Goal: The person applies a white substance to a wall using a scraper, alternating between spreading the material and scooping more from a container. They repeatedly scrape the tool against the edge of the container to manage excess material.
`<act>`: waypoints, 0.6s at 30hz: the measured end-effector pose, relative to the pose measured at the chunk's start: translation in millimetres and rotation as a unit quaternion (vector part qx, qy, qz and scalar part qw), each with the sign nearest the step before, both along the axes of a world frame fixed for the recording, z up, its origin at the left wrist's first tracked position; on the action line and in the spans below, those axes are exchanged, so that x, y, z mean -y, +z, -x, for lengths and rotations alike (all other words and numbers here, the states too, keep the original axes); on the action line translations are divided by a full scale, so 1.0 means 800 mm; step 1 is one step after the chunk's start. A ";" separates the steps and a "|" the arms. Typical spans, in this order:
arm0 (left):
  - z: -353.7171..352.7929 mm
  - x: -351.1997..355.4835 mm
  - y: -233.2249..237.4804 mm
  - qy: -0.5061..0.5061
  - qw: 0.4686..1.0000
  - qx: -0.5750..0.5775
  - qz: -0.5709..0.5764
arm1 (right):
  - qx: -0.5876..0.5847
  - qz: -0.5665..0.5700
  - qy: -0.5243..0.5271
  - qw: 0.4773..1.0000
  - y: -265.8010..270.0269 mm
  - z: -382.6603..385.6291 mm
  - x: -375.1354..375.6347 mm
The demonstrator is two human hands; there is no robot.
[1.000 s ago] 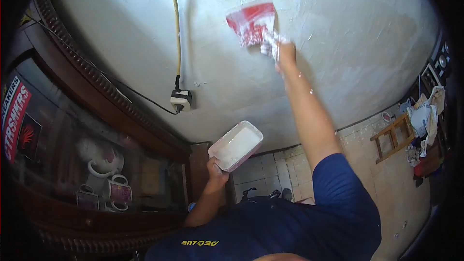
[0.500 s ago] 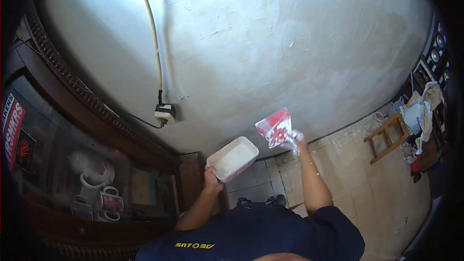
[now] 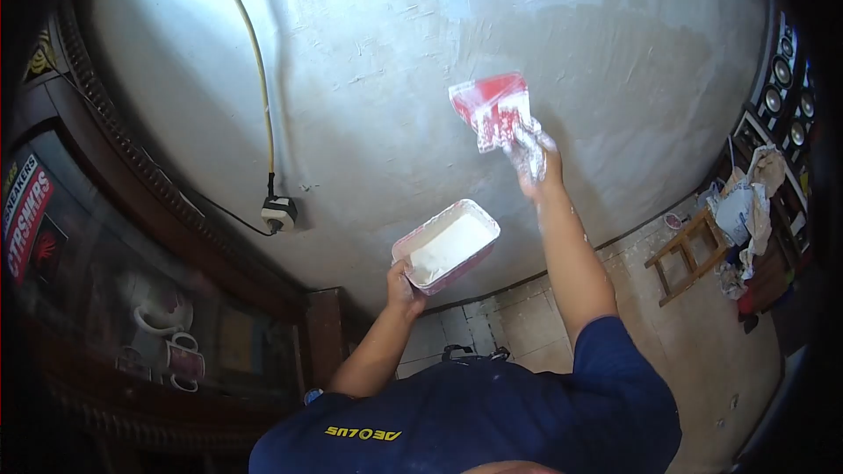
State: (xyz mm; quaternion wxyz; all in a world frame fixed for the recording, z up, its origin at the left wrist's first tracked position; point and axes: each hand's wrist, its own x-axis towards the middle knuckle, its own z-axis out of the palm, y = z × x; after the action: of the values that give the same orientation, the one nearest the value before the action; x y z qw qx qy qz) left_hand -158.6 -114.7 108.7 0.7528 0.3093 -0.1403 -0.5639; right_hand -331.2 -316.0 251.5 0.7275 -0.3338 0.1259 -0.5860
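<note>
My left hand [image 3: 403,287] grips the near left corner of a tub [image 3: 474,264], its rim and walls smeared white. White paste [image 3: 454,244] lies inside it. Raised higher and to the right, my right hand [image 3: 536,156] is closed on a red putty scraper [image 3: 502,89]. White paste coats part of the scraper's blade and handle end, as well as my right fingers. The blade overlaps the grey, patchily coated wall [image 3: 386,105] in this view.
A yellowish cable [image 3: 257,53] runs down the wall to a socket block [image 3: 278,213]. On the left stands a dark wooden glass cabinet [image 3: 237,298] with mugs inside. A small wooden stool [image 3: 687,256] and cloths [image 3: 762,184] are at the right, near speakers [image 3: 778,71].
My right hand has lifted the putty scraper up along the wall. My left hand has brought the tub up and a little to the right.
</note>
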 end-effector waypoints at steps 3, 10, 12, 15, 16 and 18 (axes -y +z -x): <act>-0.003 -0.013 -0.008 0.013 1.000 -0.003 -0.009 | 0.043 0.075 0.006 0.996 0.092 -0.033 0.045; -0.018 -0.043 -0.049 0.094 0.994 -0.018 -0.047 | -0.041 0.075 -0.073 0.994 0.094 -0.103 0.094; -0.026 -0.054 -0.068 0.099 0.993 -0.021 -0.057 | -0.075 0.063 -0.090 0.991 -0.008 -0.111 0.091; -0.033 -0.070 -0.078 0.095 0.993 -0.025 -0.064 | -0.127 -0.070 -0.050 0.988 -0.179 -0.096 0.064; -0.035 -0.075 -0.074 0.084 0.994 -0.025 -0.068 | -0.136 -0.114 -0.044 0.983 -0.248 -0.091 0.055; -0.037 -0.082 -0.071 0.073 0.994 -0.013 -0.077 | -0.168 -0.185 0.010 0.968 -0.344 -0.070 0.020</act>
State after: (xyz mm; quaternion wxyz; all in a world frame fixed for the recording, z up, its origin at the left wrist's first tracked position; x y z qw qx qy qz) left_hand -129.0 -49.0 52.0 0.7676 0.3685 -0.0631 -0.5206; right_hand -275.5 -332.3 -23.4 0.7510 -0.2881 0.3495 -0.4805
